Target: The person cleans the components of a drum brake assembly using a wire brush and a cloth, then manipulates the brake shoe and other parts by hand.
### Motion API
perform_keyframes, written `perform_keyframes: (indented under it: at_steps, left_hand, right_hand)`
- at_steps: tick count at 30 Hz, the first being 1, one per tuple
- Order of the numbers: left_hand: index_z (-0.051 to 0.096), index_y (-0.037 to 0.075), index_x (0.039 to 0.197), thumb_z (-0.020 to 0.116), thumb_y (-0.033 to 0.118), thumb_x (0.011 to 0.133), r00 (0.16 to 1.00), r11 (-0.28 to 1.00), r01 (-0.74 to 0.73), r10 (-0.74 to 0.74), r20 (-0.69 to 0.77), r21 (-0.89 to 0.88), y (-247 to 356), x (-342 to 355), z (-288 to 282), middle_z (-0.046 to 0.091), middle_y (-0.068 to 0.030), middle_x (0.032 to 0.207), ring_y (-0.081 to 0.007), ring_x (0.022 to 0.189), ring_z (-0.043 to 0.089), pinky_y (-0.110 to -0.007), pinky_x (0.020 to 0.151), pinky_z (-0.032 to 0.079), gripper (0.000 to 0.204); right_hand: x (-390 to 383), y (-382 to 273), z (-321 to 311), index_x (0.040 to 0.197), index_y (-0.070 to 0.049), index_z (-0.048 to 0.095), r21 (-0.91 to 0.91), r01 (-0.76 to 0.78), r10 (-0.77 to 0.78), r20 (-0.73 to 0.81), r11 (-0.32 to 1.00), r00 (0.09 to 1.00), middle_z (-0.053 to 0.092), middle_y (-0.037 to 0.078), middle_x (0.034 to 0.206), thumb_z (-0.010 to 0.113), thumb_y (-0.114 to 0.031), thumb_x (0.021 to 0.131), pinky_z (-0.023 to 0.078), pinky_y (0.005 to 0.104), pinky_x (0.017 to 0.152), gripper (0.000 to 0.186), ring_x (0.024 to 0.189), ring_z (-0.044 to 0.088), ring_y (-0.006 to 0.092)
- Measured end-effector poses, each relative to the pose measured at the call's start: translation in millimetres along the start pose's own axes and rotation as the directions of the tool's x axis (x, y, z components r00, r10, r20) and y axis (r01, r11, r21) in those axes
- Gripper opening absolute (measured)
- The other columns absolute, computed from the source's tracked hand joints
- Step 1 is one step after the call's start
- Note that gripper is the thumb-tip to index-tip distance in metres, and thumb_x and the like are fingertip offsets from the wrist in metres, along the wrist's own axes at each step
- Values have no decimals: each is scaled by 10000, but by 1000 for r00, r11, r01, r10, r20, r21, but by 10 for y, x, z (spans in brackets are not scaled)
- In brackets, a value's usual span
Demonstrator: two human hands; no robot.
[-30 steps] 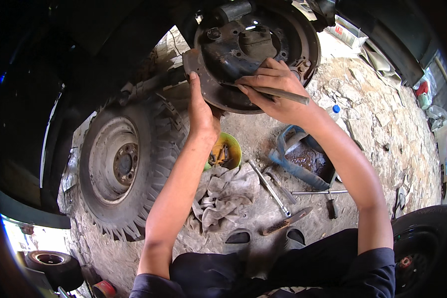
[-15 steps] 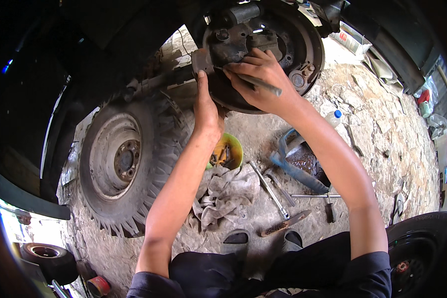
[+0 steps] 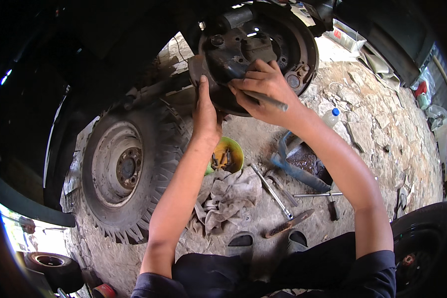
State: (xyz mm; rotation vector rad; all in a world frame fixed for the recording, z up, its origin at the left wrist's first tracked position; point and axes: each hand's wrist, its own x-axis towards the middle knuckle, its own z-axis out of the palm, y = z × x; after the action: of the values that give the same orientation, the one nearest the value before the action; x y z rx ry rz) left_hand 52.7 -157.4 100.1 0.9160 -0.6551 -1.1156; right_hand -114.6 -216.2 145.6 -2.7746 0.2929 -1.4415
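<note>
A dark round brake backing plate (image 3: 303, 47) with a cylinder and fittings is mounted at the top of the view. My left hand (image 3: 207, 107) grips a curved brown metal brake shoe (image 3: 197, 66) at the plate's left side, its thumb on the face and other fingers mostly hidden behind. My right hand (image 3: 265, 92) is wrapped round a flat grey metal bar tool (image 3: 278, 103), its far end pressed in by the shoe near my left thumb; the exact contact point is hidden by my fingers and shadow.
A treaded wheel (image 3: 109, 198) leans at left. Below are a yellow-green bucket (image 3: 236, 149), crumpled rag (image 3: 226, 198), long ratchet (image 3: 273, 193), wooden-handled brush (image 3: 288, 223), blue cut container (image 3: 298, 176) and bottle (image 3: 331, 117). Another tyre (image 3: 417, 221) stands at lower right; dark bodywork hangs above.
Both hands, the tool and the shoe shifted slightly up and then back down relative to the view, the whole scene moving a little. Both grips stay the same.
</note>
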Motion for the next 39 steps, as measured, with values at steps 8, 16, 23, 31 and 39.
perform_keyframes:
  at_steps: [8, 16, 23, 31, 39]
  left_hand:
    - [416, 90, 1436, 586, 441, 966, 996, 999, -44, 42, -81, -21, -86, 36, 33, 527, -76, 1371, -212, 1241, 528, -407, 1006, 454, 610]
    - [484, 132, 1369, 631, 434, 935, 996, 1000, -2, 3, -93, 8, 5, -35, 3, 601, -15, 1237, -137, 1036, 606, -326, 721, 486, 548]
    - [486, 121, 1369, 648, 383, 934, 987, 1000, 14, -14, -158, -3, -4, -68, 129, 554, -52, 1342, -211, 1212, 549, -428, 1011, 471, 534]
    - [491, 134, 1371, 651, 371, 936, 992, 999, 32, -32, -123, -6, 25, -62, 84, 552, -30, 1347, -203, 1214, 548, -428, 999, 470, 521]
    - [494, 142, 1379, 657, 354, 940, 987, 1000, -15, 12, -159, -19, -14, -62, 90, 530, -14, 1376, -188, 1258, 503, -420, 1005, 444, 514]
  right_hand:
    - [-316, 42, -383, 917, -102, 756, -55, -48, 51, 46, 997, 998, 650, 8, 748, 747, -122, 766, 348, 363, 720, 153, 800, 550, 185]
    - [-188, -11, -227, 927, -60, 751, -23, -49, 50, 70, 999, 996, 640, 50, 761, 741, -74, 790, 373, 364, 718, 138, 814, 552, 216]
    - [-376, 80, -434, 955, -61, 752, 20, -67, 65, 60, 998, 996, 625, 43, 767, 746, -69, 792, 392, 357, 766, 164, 844, 553, 223]
    - [-286, 14, -381, 924, -81, 747, -36, -62, 65, 79, 997, 995, 639, 23, 757, 734, -100, 806, 387, 352, 744, 119, 834, 563, 210]
    - [127, 138, -729, 978, -37, 741, -102, -136, 108, -244, 985, 964, 685, 118, 810, 709, -68, 810, 497, 384, 676, 175, 775, 612, 291]
